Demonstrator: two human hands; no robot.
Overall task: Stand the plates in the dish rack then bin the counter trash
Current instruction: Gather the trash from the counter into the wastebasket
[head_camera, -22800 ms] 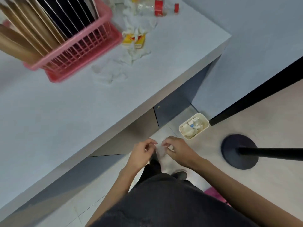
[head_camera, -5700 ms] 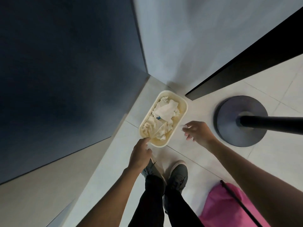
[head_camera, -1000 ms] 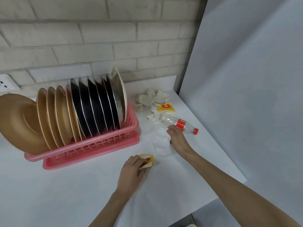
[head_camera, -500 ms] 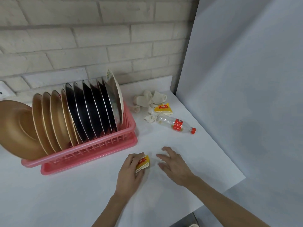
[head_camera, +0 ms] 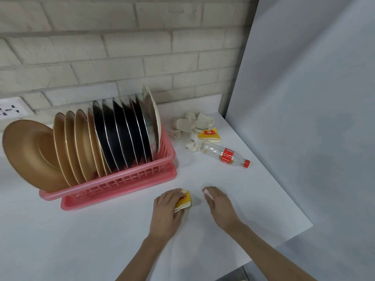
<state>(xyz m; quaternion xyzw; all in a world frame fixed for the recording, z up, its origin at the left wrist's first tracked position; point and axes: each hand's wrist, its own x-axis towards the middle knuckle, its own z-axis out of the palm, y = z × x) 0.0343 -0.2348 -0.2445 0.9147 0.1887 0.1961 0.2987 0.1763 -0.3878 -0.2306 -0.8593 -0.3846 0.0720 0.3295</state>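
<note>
- Evidently done: plates (head_camera: 113,136) stand in the pink dish rack (head_camera: 121,183).
- Outstanding: plastic bottle (head_camera: 225,155), crumpled tissues (head_camera: 190,123) and bear-print cup (head_camera: 210,135) lie together beside the rack.
- Left hand (head_camera: 166,209) grips a flattened yellow cup (head_camera: 183,200) on the counter (head_camera: 253,199); right hand (head_camera: 220,205) rests slack-fingered, apparently empty.

Racked plates (head_camera: 121,134), wrapper (head_camera: 183,202) in left hand (head_camera: 166,211)
</note>
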